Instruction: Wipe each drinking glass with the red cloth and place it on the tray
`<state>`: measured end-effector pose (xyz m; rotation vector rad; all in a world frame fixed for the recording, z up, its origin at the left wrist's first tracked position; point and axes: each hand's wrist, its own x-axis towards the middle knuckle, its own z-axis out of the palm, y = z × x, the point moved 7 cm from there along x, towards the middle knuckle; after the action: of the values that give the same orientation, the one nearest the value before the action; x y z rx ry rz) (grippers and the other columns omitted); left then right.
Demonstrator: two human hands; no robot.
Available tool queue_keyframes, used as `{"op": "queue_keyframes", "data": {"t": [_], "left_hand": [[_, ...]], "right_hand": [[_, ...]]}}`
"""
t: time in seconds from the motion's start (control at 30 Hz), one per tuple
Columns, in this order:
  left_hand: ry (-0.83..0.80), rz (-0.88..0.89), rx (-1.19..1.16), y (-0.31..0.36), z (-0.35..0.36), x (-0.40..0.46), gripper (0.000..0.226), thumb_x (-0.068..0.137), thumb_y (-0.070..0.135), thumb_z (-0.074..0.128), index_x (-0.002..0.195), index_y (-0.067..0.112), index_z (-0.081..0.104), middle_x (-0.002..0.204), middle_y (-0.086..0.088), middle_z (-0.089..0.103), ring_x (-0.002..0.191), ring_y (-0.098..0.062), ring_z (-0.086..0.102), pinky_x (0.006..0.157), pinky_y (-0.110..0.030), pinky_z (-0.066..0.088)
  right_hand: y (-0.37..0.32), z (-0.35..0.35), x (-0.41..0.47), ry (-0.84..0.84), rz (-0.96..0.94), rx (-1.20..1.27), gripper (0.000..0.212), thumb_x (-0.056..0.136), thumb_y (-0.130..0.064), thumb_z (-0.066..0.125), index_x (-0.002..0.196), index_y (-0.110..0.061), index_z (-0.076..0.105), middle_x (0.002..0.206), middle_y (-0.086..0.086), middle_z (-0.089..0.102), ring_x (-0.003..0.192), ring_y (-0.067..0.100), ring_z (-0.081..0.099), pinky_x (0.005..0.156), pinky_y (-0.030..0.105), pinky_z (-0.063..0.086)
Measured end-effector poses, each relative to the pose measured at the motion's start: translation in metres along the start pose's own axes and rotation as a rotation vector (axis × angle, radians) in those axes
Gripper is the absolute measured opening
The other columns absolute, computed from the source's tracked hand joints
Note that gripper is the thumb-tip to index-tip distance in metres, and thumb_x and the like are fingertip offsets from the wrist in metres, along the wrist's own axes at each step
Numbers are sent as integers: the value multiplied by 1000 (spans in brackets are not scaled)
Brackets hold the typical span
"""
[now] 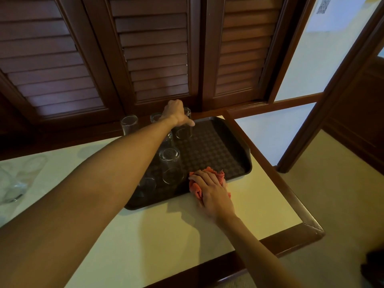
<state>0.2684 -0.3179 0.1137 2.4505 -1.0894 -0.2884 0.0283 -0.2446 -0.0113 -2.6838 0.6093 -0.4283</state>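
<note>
The pale table (158, 235) fills the near half of your view, with dark louvred doors (145, 55) rising just behind its far edge. On its right part sits the dark tray (218, 150), patterned base showing on its right side, so there looks to be room for more glasses there. Your left arm crosses the tray's left side and hides part of it; upturned glasses stand in a row under and beside that arm, the clearest being the middle glass (171, 165), mouth down, likely so they drain and stay clean inside. Your left hand (176, 114) reaches to the far end of the tray with its fingers curled over the top of the far glass (184, 129), thumb pointing right; judging by the grip from above, you are setting it down or steadying it on the tray. Further left, off the tray near the table's far edge, two more glasses (129, 124) wait, probably not yet wiped. At the far left of the table lie clear glass shapes (18, 179), too blurred to name. Your right hand (209, 192) rests at the tray's near rim, fingers bent loosely over the bunched red cloth (196, 187), holding it ready for the next glass.
</note>
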Motion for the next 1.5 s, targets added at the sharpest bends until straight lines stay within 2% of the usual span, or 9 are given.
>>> {"op": "queue_keyframes", "data": {"t": [0.2, 0.37, 0.43, 0.5, 0.63, 0.73, 0.87, 1.07, 1.5], "left_hand": [[197, 96, -177, -7, -54, -44, 61, 81, 40, 88, 130, 9, 67, 129, -7, 69, 119, -21, 65, 100, -32, 52], [373, 138, -375, -57, -110, -132, 24, 86, 27, 85, 105, 15, 77, 94, 6, 75, 87, -3, 70, 88, -19, 57], [457, 110, -427, -94, -128, -173, 13, 88, 24, 83, 98, 20, 76, 83, 17, 70, 77, 8, 65, 80, -8, 54], [567, 74, -453, -135, -142, -214, 8, 89, 20, 82, 93, 23, 75, 79, 22, 67, 72, 12, 64, 77, -10, 54], [780, -72, -383, -216, -168, -291, 5, 89, 18, 80, 91, 18, 75, 84, 12, 72, 73, -7, 68, 73, -26, 54], [890, -233, -218, -270, -185, -339, 14, 88, 18, 79, 98, 12, 71, 98, 0, 72, 88, -22, 67, 74, -30, 48], [856, -481, -171, -333, -191, -375, 49, 85, 23, 83, 122, 8, 54, 126, -9, 53, 113, -30, 58, 83, -39, 50], [572, -717, -224, -383, -164, -378, 91, 84, 45, 83, 147, 3, 33, 146, -19, 45, 130, -40, 55, 99, -52, 49], [667, -552, -442, -416, -154, -370, 74, 87, 32, 84, 146, 2, 50, 142, -20, 62, 132, -38, 58, 106, -41, 45]], "right_hand": [[-3, -4, -1, -28, 39, -13, 51, 98, -49, 32, 145, -32, 46, 151, -8, 48, 148, 17, 32, 126, 48, 13], [-15, -36, -21, 334, 66, 11, 40, 94, -34, 37, 124, -20, 60, 120, 1, 64, 117, 27, 59, 110, 62, 36], [-31, -39, -30, 446, 53, 35, 36, 93, -32, 40, 119, -18, 61, 114, 2, 63, 108, 27, 60, 101, 61, 42], [-66, -31, -31, 463, 7, 113, 31, 94, -30, 40, 115, -19, 61, 107, -1, 61, 99, 26, 59, 94, 53, 43], [-166, 14, -27, 362, -109, 261, 22, 97, -31, 41, 109, -30, 59, 102, -16, 54, 97, 4, 50, 98, 45, 42], [-236, 55, -23, 243, -199, 301, 21, 100, -31, 39, 107, -32, 59, 101, -14, 58, 97, 6, 54, 103, 39, 37], [-297, 94, -23, 143, -329, 204, 21, 93, -26, 47, 110, -33, 57, 103, -11, 63, 97, 15, 59, 102, 40, 34], [-306, 108, -22, 158, -330, 29, 30, 86, -24, 69, 112, -34, 58, 104, -13, 65, 98, 13, 63, 100, 48, 48], [-308, 112, -22, 57, -267, -30, 31, 95, -26, 61, 126, -28, 58, 121, -7, 62, 117, 17, 54, 114, 49, 33]]}}
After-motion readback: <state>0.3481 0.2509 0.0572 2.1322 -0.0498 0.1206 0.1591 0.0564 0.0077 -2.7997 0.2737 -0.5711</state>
